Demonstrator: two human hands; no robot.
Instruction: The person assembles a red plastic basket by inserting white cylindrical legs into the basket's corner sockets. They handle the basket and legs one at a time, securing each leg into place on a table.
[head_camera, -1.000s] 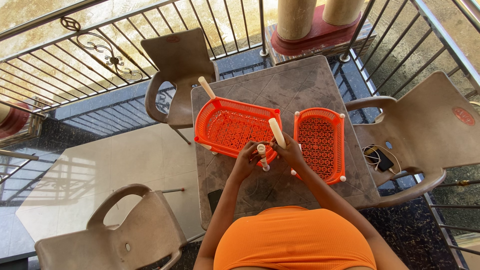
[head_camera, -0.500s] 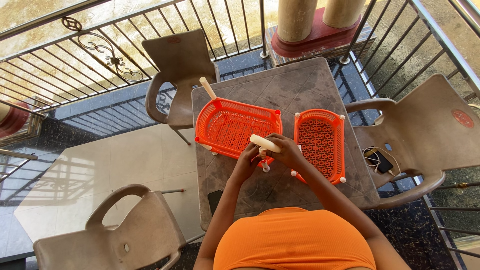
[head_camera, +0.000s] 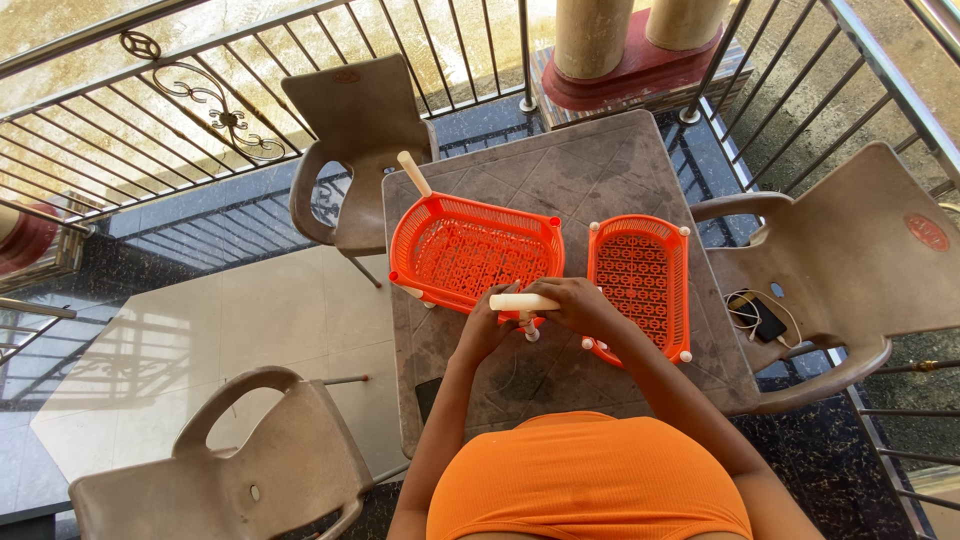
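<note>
My right hand (head_camera: 578, 304) grips a cream plastic tube (head_camera: 520, 301) and holds it level over the near corner of an orange lattice basket tray (head_camera: 470, 250). My left hand (head_camera: 487, 325) is closed just below that tube, at a small cream post (head_camera: 530, 330) by the tray's corner; what it grips is hard to tell. Another cream tube (head_camera: 414, 173) sticks up from the tray's far left corner. A second orange tray (head_camera: 640, 280), with cream caps at its corners, lies flat to the right.
Both trays rest on a square grey table (head_camera: 590, 170). Brown plastic chairs stand at the far left (head_camera: 355, 130), near left (head_camera: 250, 450) and right (head_camera: 850, 260); the right one carries a phone with a white cable (head_camera: 762, 318). A metal railing (head_camera: 200, 90) runs behind.
The cream tube in my right hand has swung from upright to level, pointing left. Both hands stay at the near corner of the left tray.
</note>
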